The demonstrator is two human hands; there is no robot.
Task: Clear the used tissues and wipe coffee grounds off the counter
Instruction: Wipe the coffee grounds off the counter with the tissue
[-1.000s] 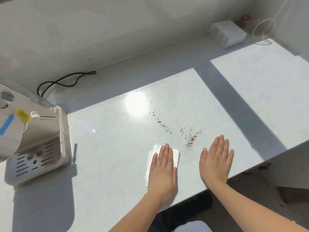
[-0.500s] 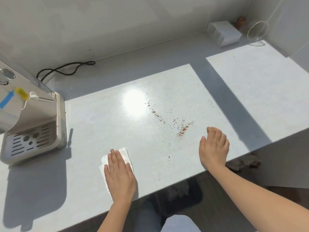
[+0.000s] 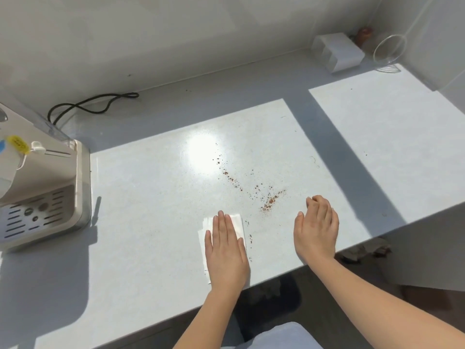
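Worktop: a pale, glossy worktop [image 3: 151, 197] runs along a plain white wall [image 3: 176, 34]; broad patches of sun lie across it with bands of shade between.
Coffee grounds: a loose brown trail of coffee grounds [image 3: 269, 202] runs slantwise over the sunlit middle, thickest at its near end. A few stray specks lie just right of the tissue.
Tissue: a folded white tissue [image 3: 237, 222] lies flat near the front edge, left of the thick end of the trail and apart from it. Most of it is covered by the hand on top.
Left hand: the left hand [image 3: 226, 250] lies palm down on the tissue with fingers straight and together, pressing it to the surface. Its grip is released, with nothing clasped.
Right hand: the right hand [image 3: 315, 230] sits at the front edge just right of the grounds, close to the thick end. Its fingers are loosely bent and its grip is slack, holding nothing.
Coffee machine: a cream coffee machine [image 3: 37, 187] stands at the far left with its slotted drip tray [image 3: 35, 217] facing forward and a yellow tag [image 3: 17, 144] on its body.
Cable: a black cable [image 3: 93, 104] loops along the foot of the wall behind the machine.
Back right corner: a white box [image 3: 338, 51] sits in the shade, with a clear ring of tubing [image 3: 388, 50] beside it.
Below the edge: a dark mat [image 3: 271, 298] lies on the floor.
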